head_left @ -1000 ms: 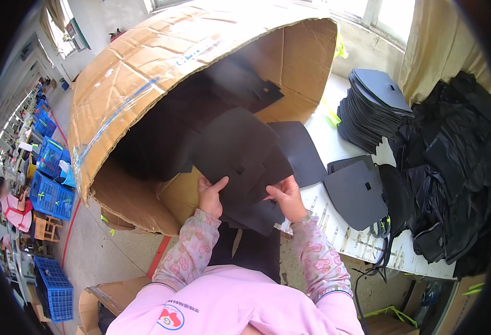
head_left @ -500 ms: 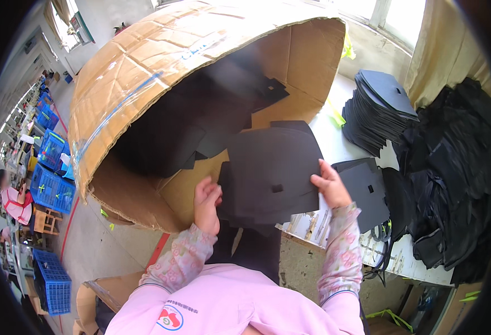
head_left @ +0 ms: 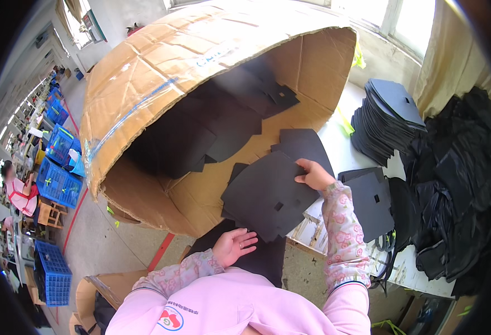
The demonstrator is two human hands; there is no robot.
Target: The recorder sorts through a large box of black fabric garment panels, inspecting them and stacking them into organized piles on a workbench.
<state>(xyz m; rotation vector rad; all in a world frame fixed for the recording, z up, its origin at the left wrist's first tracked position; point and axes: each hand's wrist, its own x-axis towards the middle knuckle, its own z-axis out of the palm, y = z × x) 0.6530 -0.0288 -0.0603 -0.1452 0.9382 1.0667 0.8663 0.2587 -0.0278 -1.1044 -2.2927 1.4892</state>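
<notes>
A small loose stack of flat black panels (head_left: 262,192), the top one with a small rectangular slot, lies tilted at the mouth of a large cardboard box (head_left: 139,84). My right hand (head_left: 315,176) pinches the top panel at its upper right edge. Below the stack's near edge, my left hand (head_left: 235,246) is open, palm turned up and fingers apart, holding nothing. More black panels (head_left: 184,134) lie inside the box, partly in shadow. Another black panel (head_left: 307,145) shows just behind the pinched one.
To the right on a white table (head_left: 315,229) stand a tall stack of black panels (head_left: 390,103) and a lower stack (head_left: 368,201). A heap of black fabric pieces (head_left: 452,206) lies beyond them. Blue crates (head_left: 56,273) and a seated person (head_left: 22,192) are at far left.
My left hand has let go of the stack's left side and dropped lower, opening. My right hand has shifted to the panel's upper edge, and the stack has turned and slid lower.
</notes>
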